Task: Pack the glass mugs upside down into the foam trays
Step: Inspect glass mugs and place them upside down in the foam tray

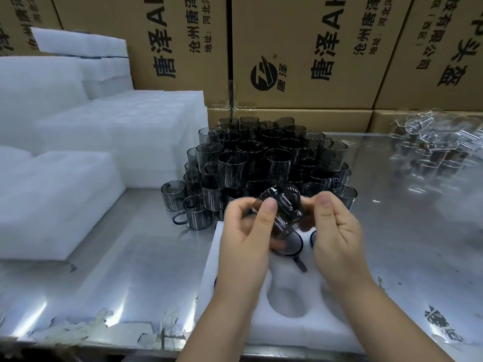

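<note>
White foam tray (287, 333), soft and matte, lies on the shiny metal surface (130, 270), one round empty pocket (287, 304) showing. Over it the left hand (243, 231) and right hand (337, 231) each have a curled grip on one smoky, striped glass mug (283, 212), tilted rim-down. Behind it like mugs (261, 158) are heaped, too many to count, with white foam blocks (65, 178) to the left
</note>
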